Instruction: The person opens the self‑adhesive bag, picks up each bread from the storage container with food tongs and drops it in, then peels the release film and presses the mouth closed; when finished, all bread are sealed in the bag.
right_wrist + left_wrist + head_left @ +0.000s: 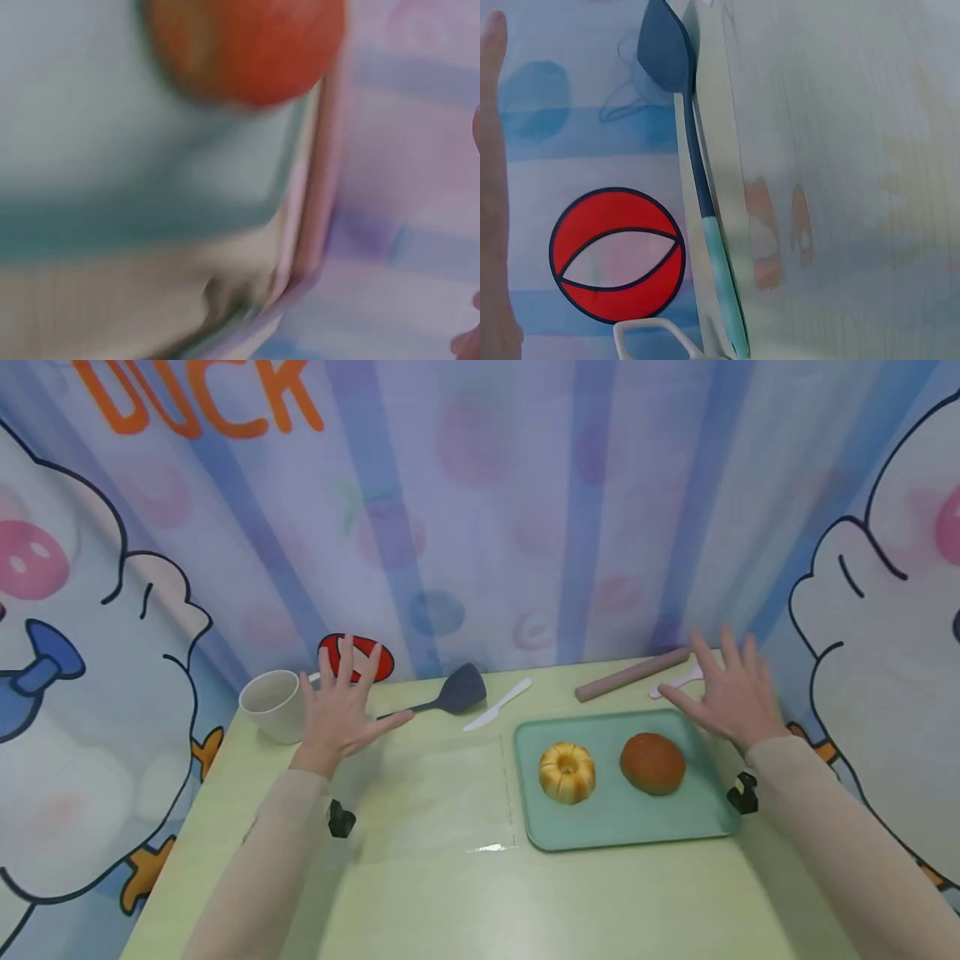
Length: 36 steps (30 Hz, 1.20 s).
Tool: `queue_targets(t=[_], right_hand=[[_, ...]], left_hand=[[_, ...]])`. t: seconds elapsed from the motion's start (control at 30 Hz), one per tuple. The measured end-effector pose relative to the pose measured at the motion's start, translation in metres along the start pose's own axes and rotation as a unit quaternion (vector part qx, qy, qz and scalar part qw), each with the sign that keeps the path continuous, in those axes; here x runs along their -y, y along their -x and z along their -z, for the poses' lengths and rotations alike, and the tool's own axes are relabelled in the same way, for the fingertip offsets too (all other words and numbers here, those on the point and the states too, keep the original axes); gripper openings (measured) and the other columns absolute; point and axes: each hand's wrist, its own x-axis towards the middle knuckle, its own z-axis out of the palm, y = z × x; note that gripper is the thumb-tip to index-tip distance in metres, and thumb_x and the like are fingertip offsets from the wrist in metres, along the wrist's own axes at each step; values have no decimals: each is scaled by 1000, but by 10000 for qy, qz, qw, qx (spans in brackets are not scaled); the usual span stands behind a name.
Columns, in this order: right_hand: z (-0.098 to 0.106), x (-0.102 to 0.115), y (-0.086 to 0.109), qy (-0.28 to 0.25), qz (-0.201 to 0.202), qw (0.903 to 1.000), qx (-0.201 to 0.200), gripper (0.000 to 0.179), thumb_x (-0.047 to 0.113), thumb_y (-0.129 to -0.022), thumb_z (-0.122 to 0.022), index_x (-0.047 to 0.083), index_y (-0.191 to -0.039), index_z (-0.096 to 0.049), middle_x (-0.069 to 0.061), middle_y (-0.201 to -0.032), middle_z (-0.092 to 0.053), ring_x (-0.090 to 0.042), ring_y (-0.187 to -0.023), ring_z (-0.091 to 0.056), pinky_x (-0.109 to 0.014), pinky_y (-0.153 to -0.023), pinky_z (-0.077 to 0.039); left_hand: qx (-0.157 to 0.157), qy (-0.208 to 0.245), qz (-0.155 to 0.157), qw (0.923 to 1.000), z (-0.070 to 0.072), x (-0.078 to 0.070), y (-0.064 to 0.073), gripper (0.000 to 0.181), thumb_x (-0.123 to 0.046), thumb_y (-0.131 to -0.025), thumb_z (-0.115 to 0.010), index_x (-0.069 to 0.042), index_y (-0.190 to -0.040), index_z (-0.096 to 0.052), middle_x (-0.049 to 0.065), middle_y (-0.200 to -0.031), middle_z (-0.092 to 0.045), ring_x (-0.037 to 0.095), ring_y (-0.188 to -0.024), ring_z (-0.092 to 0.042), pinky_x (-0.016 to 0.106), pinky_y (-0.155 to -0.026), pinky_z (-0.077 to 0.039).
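Both hands are held out above the table with fingers spread, holding nothing. My left hand (341, 710) overlaps a white mug (268, 702) and the handle of a dark spatula (462, 690) in the head view. The left wrist view shows the full spatula (667, 56), with its mint-green handle end beside the mug's handle (656, 324). Over the tray's far right corner, my right hand (731, 697) is nearest a pale pink utensil (678, 682), partly hidden behind the thumb. A green tray (607, 827) carries a ring-shaped fluted bread (551, 777) and a round brown bun (652, 764).
A white plastic knife (498, 704) lies right of the spatula. Behind the tray, a mauve rolling pin (632, 675) sits along the table's back edge. A clear sheet (435, 802) lies left of the tray. Printed curtain (487, 527) walls in the back and sides.
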Motion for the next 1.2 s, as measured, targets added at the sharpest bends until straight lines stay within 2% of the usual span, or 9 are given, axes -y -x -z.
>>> queue_targets(t=[0.13,0.2,0.27,0.4,0.5,0.6,0.87,0.97,1.2], right_hand=[[7,25,2,-847,258,9961,-46,93,53,-97,-69,13,-168,-24,-35,-166,-22,-60,-150,-23,-79,-112,-25],[10,42,5,-1331,254,9908,48,90,47,-99,-70,13,-168,-24,-31,-169,-20,-55,-154,-20,-78,-115,-24],[10,59,5,-1582,347,9867,104,85,43,-101,-69,12,-168,-26,-28,-170,-22,-52,-155,-21,-75,-116,-24],[7,94,6,-1845,726,9799,201,78,39,-103,-67,9,-166,-30,-23,-169,-29,-47,-155,-26,-71,-118,-27],[0,119,9,-1970,1089,9741,216,74,36,-103,-68,7,-163,-35,-22,-167,-35,-45,-153,-31,-69,-118,-31],[-5,143,15,-2084,1335,9685,285,73,34,-102,-70,8,-162,-38,-23,-166,-37,-44,-151,-36,-67,-117,-35],[-22,195,29,-2406,1884,9502,605,71,32,-101,-72,9,-161,-42,-18,-163,-43,-39,-150,-41,-62,-117,-39],[-33,210,34,-2499,2025,9444,676,69,34,-102,-71,9,-160,-44,-17,-161,-46,-37,-148,-44,-60,-115,-42],[-63,235,43,-2610,2147,9353,1048,61,31,-101,-72,4,-152,-52,-18,-153,-55,-37,-142,-52,-55,-114,-45]], left_hand=[[81,219,-43,9997,4,-11,3,115,-93,-82,-50,-38,-169,-1,12,-177,10,55,-158,-7,82,-116,-15],[69,414,-103,9991,5,-17,6,113,-90,-83,-53,-36,-170,-5,14,-177,5,56,-157,-12,81,-116,-18],[24,568,-180,9982,5,-22,9,111,-88,-84,-54,-35,-170,-9,15,-177,0,55,-156,-17,80,-116,-22],[-163,966,-372,9945,4,-32,17,106,-81,-87,-58,-33,-170,-15,16,-176,-12,50,-154,-29,74,-115,-31],[-395,1205,-554,9904,2,-41,23,100,-76,-88,-61,-31,-169,-22,14,-173,-24,45,-145,-45,66,-105,-46],[-578,1363,-749,9861,-1,-50,28,93,-70,-90,-62,-27,-167,-31,14,-169,-35,41,-139,-53,62,-96,-52],[-554,1799,-1347,9728,-14,-71,40,66,-56,-105,-45,-18,-159,-47,18,-160,-47,40,-142,-49,64,-112,-43],[-448,1952,-1471,9686,-18,-77,45,61,-52,-107,-45,-16,-156,-51,17,-158,-49,40,-143,-48,64,-114,-40],[156,2035,-1530,9669,-33,-82,57,52,-39,-108,-48,-12,-152,-55,17,-158,-49,38,-145,-46,64,-117,-36]])
